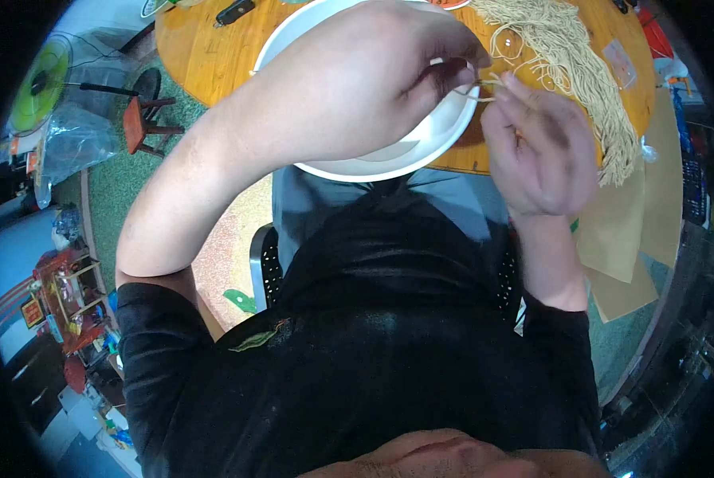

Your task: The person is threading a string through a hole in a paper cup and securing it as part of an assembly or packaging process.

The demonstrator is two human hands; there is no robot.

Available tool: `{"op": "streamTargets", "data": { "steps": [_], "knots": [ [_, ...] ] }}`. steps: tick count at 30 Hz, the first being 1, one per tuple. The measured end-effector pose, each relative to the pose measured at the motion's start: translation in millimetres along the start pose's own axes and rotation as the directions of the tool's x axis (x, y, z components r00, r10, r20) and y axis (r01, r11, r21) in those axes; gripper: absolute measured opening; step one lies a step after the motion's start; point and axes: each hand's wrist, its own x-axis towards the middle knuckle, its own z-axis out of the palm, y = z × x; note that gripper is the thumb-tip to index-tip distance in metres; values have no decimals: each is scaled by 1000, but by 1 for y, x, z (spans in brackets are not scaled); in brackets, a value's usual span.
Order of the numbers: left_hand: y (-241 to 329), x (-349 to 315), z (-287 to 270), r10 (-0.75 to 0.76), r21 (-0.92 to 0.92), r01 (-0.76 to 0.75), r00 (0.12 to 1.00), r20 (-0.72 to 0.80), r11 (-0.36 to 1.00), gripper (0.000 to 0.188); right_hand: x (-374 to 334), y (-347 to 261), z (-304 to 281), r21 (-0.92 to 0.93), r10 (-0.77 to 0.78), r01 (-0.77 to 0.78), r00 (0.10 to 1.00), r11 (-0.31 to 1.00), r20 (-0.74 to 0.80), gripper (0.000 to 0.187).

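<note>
Over the right side of a large white basin (445,147), my left hand (425,68) is bent inward, its thumb and fingers pinched on a thin beige cord (478,96). My right hand (542,151), a little lower and to the right, is curled with thumb and forefinger closed on the same cord. A small loop of it shows between the two hands. Beyond my right hand lies a long, loose bundle of beige cords (568,52), spread along the table and hanging over its edge. My left forearm hides much of the basin, and its contents are hard to make out.
The round wooden table (202,48) carries a dark small object (235,11) at the far left. A small wooden stool (142,126) and a green fan (42,84) stand to the left. Flat cardboard (616,231) lies on the floor at right.
</note>
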Motion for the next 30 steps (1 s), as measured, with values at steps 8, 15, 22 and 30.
{"op": "streamTargets", "data": {
  "steps": [8, 15, 22, 30],
  "knots": [
    [7, 11, -9, -106, -52, 111, 990, 95, 993, 16, -1, 2, 6, 132, -113, 130, 985, 983, -129, 32],
    [9, 4, -3, -136, -253, 129, 991, -10, 959, 15, -2, 3, 9, 164, -99, 118, 988, 979, -116, 32],
    [-1, 0, -2, -185, -123, 172, 978, -99, 977, 8, -19, 0, 18, 473, 160, -61, 972, 879, -173, 27],
    [-16, -7, 18, -104, 373, 114, 994, -45, 921, 15, -42, -20, 4, 731, 520, -515, 815, 448, 256, 46]
  ]
}}
